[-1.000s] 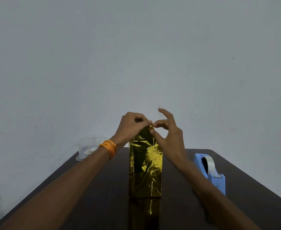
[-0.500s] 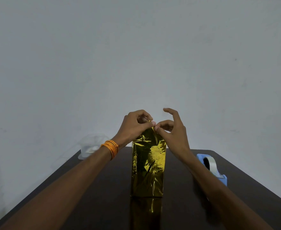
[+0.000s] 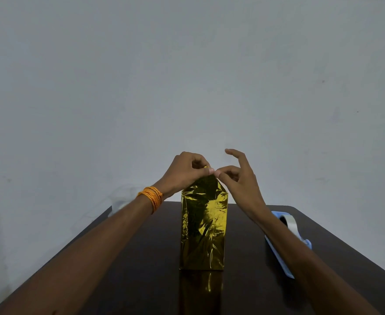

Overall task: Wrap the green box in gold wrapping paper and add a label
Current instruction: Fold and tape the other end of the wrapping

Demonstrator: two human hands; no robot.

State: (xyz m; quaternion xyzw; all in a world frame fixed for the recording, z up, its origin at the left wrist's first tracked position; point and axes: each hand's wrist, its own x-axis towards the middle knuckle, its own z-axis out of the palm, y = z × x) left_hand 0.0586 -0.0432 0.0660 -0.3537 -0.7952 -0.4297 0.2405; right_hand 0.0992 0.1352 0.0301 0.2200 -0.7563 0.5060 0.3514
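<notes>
We have the box [image 3: 203,235] standing upright near the middle of the dark desk [image 3: 141,258], covered in crinkled gold paper [image 3: 206,186]. Both our hands meet at its top. Our left hand [image 3: 182,171] curls over the peaked paper and pinches it between thumb and forefinger. Our right hand [image 3: 239,180] pinches the same peak from the other side, its fingertips touching those of the left, and its other fingers are lifted and spread. An orange thread band [image 3: 152,196] wraps our left wrist. To the right of the box and apart from it, a blue tape dispenser [image 3: 276,253] lies on the desk, partly hidden by our right forearm. At the desk's far left edge sits a blurred clear object [image 3: 121,198] that we cannot identify.
</notes>
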